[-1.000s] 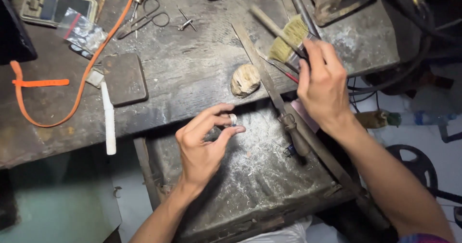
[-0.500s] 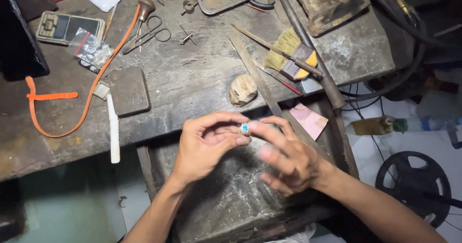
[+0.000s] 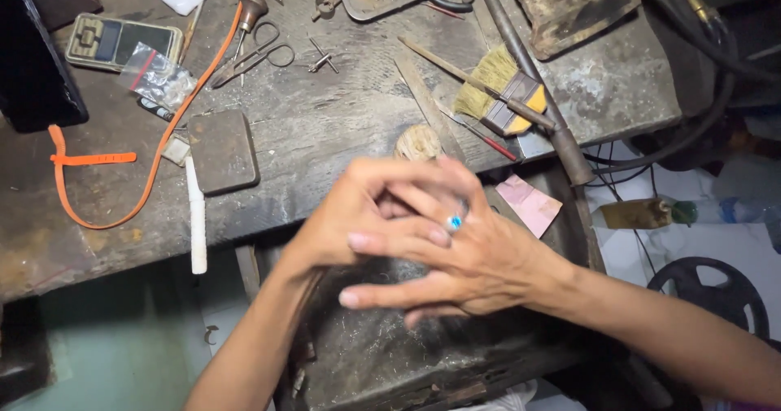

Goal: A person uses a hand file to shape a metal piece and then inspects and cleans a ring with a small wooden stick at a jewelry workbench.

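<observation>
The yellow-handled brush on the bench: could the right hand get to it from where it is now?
Probably yes. The brush lies in the open beyond the right hand, with only a thin stick across it. But the right hand is busy, pressed against the left hand around a small blue-stoned ring.

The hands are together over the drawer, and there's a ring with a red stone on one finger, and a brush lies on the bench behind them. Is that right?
Nearly. The head view shows the stone on the ring is blue, not red. The rest holds: the left hand and right hand meet over the drawer, and the brush lies on the bench behind them.
</observation>
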